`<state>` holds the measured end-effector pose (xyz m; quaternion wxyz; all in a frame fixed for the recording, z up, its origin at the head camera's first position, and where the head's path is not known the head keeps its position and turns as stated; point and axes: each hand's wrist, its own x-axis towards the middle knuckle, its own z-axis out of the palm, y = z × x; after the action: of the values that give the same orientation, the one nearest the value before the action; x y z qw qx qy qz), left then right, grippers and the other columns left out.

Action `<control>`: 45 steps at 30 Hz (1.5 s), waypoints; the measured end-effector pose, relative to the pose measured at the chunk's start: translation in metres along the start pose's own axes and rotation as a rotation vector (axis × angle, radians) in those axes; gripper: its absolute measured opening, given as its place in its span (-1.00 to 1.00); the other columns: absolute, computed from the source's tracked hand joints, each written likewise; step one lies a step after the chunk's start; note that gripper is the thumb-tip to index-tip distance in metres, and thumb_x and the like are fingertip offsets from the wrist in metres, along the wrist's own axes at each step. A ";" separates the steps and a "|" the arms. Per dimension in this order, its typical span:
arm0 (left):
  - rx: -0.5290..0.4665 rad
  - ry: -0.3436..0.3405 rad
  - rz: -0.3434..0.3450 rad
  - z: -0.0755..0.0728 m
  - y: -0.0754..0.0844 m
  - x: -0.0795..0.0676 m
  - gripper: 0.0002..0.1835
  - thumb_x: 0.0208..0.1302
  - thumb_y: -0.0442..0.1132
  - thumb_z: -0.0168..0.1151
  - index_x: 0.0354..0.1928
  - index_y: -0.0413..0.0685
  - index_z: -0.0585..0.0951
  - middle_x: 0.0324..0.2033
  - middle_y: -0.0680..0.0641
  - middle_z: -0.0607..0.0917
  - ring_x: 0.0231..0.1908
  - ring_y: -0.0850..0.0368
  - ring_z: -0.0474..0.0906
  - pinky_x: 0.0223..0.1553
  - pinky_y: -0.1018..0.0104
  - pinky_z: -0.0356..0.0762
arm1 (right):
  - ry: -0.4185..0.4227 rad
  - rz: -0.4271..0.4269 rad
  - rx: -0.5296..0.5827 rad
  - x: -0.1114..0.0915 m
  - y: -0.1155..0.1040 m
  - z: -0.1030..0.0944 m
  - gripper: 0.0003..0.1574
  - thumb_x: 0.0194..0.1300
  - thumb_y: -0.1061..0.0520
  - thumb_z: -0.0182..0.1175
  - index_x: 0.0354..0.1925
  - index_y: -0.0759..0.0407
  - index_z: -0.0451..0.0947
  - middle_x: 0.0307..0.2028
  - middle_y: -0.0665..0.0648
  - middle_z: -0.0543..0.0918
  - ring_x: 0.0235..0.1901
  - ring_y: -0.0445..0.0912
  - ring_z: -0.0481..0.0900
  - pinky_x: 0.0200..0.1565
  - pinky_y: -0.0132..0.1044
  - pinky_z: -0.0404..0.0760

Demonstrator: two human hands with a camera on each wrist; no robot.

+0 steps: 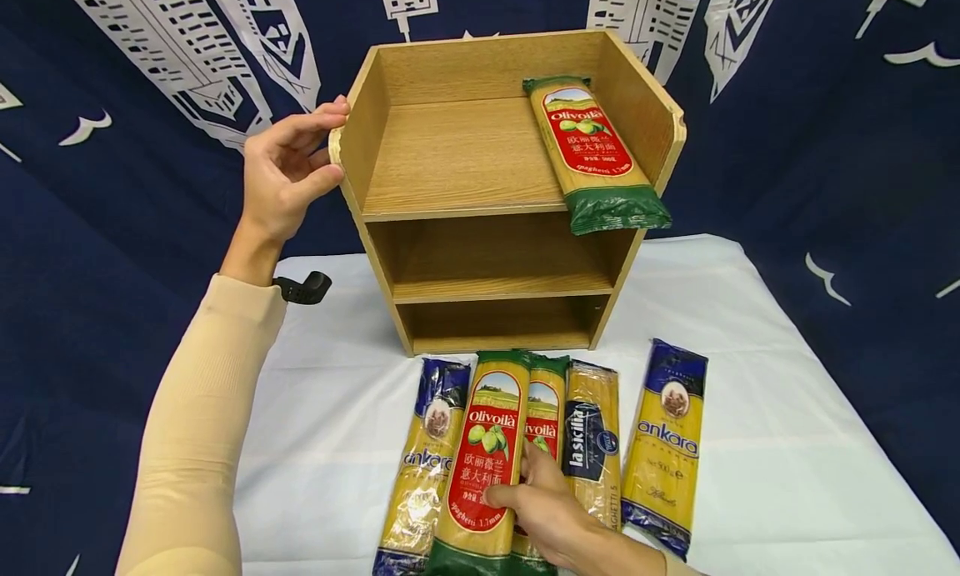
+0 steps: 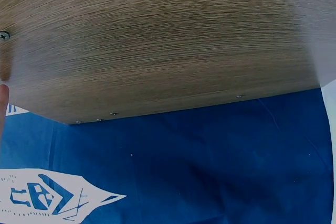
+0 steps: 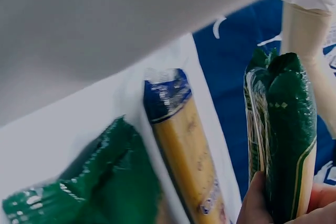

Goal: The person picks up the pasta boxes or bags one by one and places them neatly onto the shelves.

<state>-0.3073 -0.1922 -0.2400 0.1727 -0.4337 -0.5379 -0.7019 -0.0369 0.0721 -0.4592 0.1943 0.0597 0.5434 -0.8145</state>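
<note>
My right hand (image 1: 543, 505) grips a red-labelled Olivoilà spaghetti packet (image 1: 483, 451), with the thumb across its front. In the right wrist view the green end of this packet (image 3: 289, 129) rises above the fingers. It overlaps a second Olivoilà packet (image 1: 546, 401), partly hidden behind it and the hand. At the upper left, my left hand (image 1: 288, 167) holds the edge of the left side panel of a small wooden shelf (image 1: 457, 155). The left wrist view shows mostly the outer side panel (image 2: 173, 40). Another Olivoilà packet (image 1: 588, 142) lies on the shelf's top level, its green end overhanging the front edge.
On the white cloth (image 1: 322, 443), a blue and yellow Ankara packet (image 1: 423, 459) lies left of the held packet. A La Sicilia packet (image 1: 592, 434) and another Ankara packet (image 1: 667, 443) lie to the right. Behind the shelf hangs a dark blue patterned cloth (image 1: 810, 167).
</note>
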 end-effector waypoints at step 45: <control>-0.011 0.013 0.002 0.001 -0.003 0.000 -0.52 -0.07 -0.56 0.50 -0.01 -0.54 0.64 0.06 -0.34 0.69 0.31 -0.18 0.47 0.17 0.05 0.58 | -0.501 -0.292 -0.052 -0.058 -0.165 -0.015 -0.02 0.28 0.53 0.12 0.51 0.46 -0.13 0.31 0.52 0.33 0.25 0.29 0.49 0.13 0.20 0.55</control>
<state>-0.3091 -0.1902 -0.2413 0.1744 -0.4305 -0.5326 -0.7075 -0.0484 0.1557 -0.3048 0.2047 -0.2269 0.5020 -0.8091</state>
